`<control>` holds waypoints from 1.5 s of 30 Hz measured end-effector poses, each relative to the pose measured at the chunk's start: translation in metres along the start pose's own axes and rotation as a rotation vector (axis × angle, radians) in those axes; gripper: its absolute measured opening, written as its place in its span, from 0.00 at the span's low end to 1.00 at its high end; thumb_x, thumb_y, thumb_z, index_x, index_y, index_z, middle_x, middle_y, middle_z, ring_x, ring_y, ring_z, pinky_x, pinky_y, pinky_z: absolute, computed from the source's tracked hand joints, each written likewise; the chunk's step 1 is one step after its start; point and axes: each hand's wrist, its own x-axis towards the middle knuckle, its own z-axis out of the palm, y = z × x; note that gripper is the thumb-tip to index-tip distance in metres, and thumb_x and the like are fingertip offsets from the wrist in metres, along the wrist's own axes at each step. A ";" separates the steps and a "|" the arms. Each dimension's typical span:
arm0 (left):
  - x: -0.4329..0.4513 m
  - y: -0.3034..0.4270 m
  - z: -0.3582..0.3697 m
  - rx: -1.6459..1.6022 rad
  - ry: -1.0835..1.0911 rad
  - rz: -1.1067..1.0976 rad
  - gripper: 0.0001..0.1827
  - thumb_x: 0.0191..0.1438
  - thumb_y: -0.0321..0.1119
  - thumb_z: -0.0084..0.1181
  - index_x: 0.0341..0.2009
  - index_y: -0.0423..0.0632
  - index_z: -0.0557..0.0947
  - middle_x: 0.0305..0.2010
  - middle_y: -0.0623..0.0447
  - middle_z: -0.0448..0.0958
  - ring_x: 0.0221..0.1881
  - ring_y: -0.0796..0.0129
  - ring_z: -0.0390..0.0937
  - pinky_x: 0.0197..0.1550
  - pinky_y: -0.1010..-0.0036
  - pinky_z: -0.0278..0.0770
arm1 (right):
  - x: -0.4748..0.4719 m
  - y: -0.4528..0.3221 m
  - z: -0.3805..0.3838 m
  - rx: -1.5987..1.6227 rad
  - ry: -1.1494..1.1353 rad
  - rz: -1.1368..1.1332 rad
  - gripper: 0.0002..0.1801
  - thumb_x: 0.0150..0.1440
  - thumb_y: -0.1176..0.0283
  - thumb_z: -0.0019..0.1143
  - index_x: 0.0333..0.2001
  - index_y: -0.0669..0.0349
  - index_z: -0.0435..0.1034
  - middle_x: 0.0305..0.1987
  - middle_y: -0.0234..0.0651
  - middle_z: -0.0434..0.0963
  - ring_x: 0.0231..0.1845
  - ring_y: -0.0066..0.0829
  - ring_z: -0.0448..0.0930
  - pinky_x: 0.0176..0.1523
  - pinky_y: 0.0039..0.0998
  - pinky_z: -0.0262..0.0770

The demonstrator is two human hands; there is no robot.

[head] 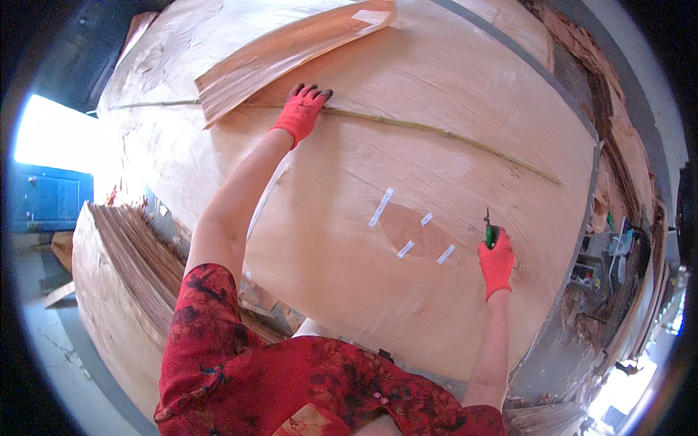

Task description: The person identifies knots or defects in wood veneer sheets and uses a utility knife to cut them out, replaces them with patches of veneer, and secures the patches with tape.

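My left hand [303,113], in a red glove with dark fingertips, lies over a long thin stick [414,124] that crosses a wide wood veneer sheet [349,310]. Whether its fingers grip the stick or only rest on it is hidden. Just beyond that hand, a loose curled strip of veneer [294,52] lies across the stick. My right hand [496,259], gloved in red too, holds a small green-handled knife [488,231], its thin blade pointing away from me. Near it, white tape strips [380,207] border a darker veneer patch [417,231].
A thick stack of veneer sheets [125,261] stands at the left. Past the grey right edge of the work surface are scrap veneer [627,174] and a box of small items [584,274]. A blue panel [52,199] stands by the bright opening at far left.
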 end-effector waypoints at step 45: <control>-0.100 0.414 -0.144 -0.196 0.023 0.601 0.26 0.57 0.33 0.48 0.61 0.48 0.75 0.65 0.53 0.71 0.68 0.56 0.64 0.71 0.46 0.56 | -0.215 0.110 -0.017 1.057 0.139 0.352 0.15 0.61 0.70 0.58 0.53 0.52 0.75 0.40 0.26 0.83 0.23 0.15 0.74 0.22 0.18 0.63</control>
